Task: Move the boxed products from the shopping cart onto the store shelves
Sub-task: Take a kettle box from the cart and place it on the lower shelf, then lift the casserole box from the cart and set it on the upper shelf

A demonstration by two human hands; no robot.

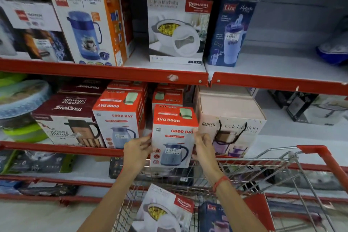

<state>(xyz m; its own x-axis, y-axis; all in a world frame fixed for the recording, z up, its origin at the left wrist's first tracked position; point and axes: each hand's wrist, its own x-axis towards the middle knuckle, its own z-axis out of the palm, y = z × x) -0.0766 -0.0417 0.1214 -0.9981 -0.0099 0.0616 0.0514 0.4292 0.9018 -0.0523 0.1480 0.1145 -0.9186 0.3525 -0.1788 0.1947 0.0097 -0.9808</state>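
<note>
I hold a red-and-white Good Day kettle box [174, 137] upright between both hands, at the front edge of the middle shelf [62, 148]. My left hand [137, 149] grips its left side and my right hand [204, 147] its right side. The box sits between another Good Day box [120, 118] on the left and a Ganesh box [231, 124] on the right, with more Good Day boxes stacked behind. Below, the wire shopping cart [263, 167] holds a white Rishabh casserole box [165, 211] and a dark blue Liza tumbler box [212, 216].
The upper shelf [113, 71] carries a Cello flask box [88, 24], a Rishabh box [177, 30] and a Liza box [229, 32], with bare white shelf to the right. A Trueware box [67, 118] stands on the middle shelf. The cart's red handle [323, 158] is at right.
</note>
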